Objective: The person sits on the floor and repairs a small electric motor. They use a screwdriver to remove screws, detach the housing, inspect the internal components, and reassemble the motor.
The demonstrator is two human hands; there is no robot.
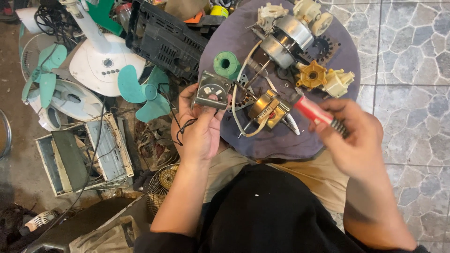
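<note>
Head view: a person sits over a round grey-purple bench (281,140) strewn with fan parts, both bare hands raised above its near edge
Left hand: the left hand (199,126) is clenched on a small grey metal bracket plate with a curved slot (212,90); fingers wrap its lower edge; thin black wires (180,131) trail over the palm
Bracket look: dull grey, flat, roughly square, with a rounded face and small holes; its flat face is turned up toward the camera
Right hand: the right hand (358,140) is closed round a red-handled tool with a black ribbed grip (318,115); the hand is blurred
Tool axis: long axis runs diagonally, from lower right in the fist up and left; its working end points toward a brass-coloured motor core (268,110); whether it touches is unclear
Relative position: bracket sits at the left fingertips, left of the motor core; tool handle juts out of the fist's upper left side
Around: green spool (226,64), silver motor housing (286,40) and yellow gear piece (311,75) lie farther back on the bench; teal fan blades (143,93) lie on the floor to the left
</note>
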